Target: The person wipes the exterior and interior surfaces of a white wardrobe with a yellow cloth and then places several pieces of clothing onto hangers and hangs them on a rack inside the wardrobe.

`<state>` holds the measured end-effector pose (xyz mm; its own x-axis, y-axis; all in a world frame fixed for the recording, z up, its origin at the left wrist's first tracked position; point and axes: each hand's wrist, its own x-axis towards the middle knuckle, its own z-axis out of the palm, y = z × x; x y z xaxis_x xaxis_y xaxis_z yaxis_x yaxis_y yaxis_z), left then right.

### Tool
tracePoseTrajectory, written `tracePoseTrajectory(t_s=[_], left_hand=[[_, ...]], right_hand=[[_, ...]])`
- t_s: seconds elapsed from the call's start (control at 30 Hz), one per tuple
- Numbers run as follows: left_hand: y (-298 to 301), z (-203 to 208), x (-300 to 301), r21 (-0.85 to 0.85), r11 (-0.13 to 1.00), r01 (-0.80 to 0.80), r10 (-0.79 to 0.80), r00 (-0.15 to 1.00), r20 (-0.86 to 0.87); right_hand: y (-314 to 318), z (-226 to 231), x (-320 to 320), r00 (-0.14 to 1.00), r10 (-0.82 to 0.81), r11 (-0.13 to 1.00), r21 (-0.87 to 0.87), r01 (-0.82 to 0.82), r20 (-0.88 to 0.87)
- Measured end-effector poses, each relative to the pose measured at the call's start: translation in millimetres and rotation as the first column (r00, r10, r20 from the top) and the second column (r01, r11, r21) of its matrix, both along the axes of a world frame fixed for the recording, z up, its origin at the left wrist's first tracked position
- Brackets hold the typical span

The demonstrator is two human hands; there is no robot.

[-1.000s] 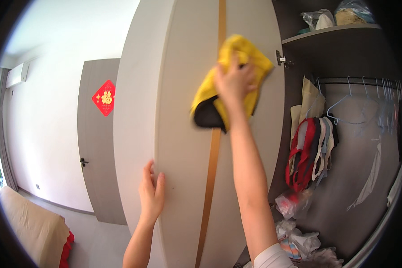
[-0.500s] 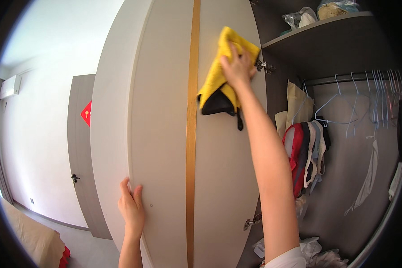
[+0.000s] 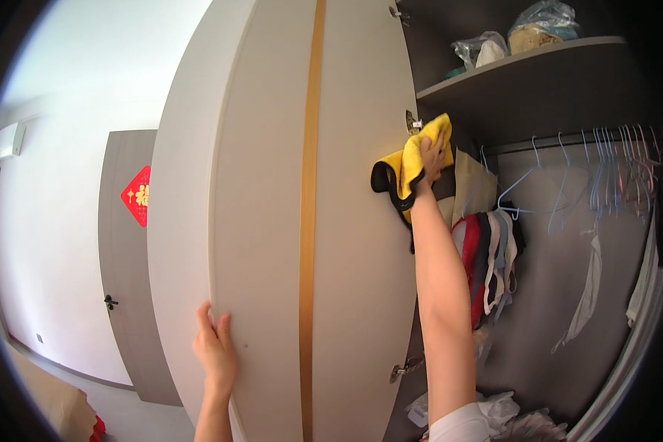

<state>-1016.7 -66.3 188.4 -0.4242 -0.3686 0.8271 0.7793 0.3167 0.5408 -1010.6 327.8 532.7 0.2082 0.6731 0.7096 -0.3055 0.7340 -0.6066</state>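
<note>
A yellow cleaning cloth (image 3: 405,163) with black edging is bunched under my right hand (image 3: 432,158), whose fingers press it around the hinge-side edge of the open wardrobe door (image 3: 361,295). Part of the cloth hangs down over the pale door panel. Just above it shows a metal hinge (image 3: 412,121). Lower on the left, my left hand (image 3: 216,352) grips the opposite edge of the door, thumb on the inner face and fingers curling around the rim. A gold vertical strip (image 3: 309,221) runs down the panel between my two hands.
Inside the wardrobe, bras (image 3: 486,258) and blue hangers (image 3: 534,177) hang from a rail (image 3: 523,144). A shelf (image 3: 523,60) above carries plastic bags (image 3: 541,29). More bags (image 3: 504,412) lie below. A lower hinge (image 3: 405,370) juts beside my right arm. A grey room door (image 3: 125,258) stands behind.
My right hand has carried the cloth down and right, from the door panel to its hinge-side edge. My left hand keeps its hold on the door. The view has shifted slightly.
</note>
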Motion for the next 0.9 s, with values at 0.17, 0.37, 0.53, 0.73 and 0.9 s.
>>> tracePoseTrajectory(t_s=[0.17,0.37,0.53,0.73,0.9], left_hand=[[-5,-3,-1,-0.075,0.997,-0.027,0.024,0.999,-0.035],[-1,-6,-10,0.012,1.0,-0.024,0.025,0.997,-0.079],[-3,-5,-12,0.01,0.998,-0.064,0.065,0.996,-0.062],[1,-3,-5,-0.013,0.996,-0.09,0.09,0.995,-0.032],[-1,-3,-8,-0.018,0.992,-0.126,0.125,0.99,-0.058]], right_hand=[[29,41,19,0.977,-0.215,0.844,0.505,0.183,0.006],[11,50,18,0.974,-0.194,0.857,0.463,0.227,-0.118],[39,47,16,0.984,0.06,0.69,0.719,0.08,-0.167],[38,65,19,0.928,-0.362,0.816,0.453,0.359,-0.085],[57,48,27,0.989,0.109,0.791,0.611,-0.024,-0.102]])
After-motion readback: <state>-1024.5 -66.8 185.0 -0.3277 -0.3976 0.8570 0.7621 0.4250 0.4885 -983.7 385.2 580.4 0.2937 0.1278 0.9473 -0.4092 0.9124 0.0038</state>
